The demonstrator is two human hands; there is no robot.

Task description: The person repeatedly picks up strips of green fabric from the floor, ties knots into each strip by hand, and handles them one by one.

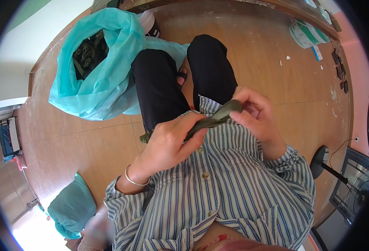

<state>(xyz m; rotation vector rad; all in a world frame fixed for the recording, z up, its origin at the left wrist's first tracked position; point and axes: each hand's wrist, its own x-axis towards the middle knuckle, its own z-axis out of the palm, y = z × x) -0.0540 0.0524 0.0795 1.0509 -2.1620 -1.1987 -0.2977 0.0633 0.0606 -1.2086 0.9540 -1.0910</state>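
An olive-green fabric strip is stretched between my two hands above my lap. My left hand closes round its middle, and a short crinkled end pokes out beyond the knuckles. On the other side, my right hand pinches the far end between thumb and fingers, where the cloth looks folded over. Part of the strip is hidden inside the left fist. Left of my knees stands a large turquoise bag, its mouth gaping, with dark green patterned pieces inside.
Another teal bag sits on the floor at lower left, near a blurred person. A fan and its round-based stand are at right. A white-green bucket and several dark pieces lie at upper right.
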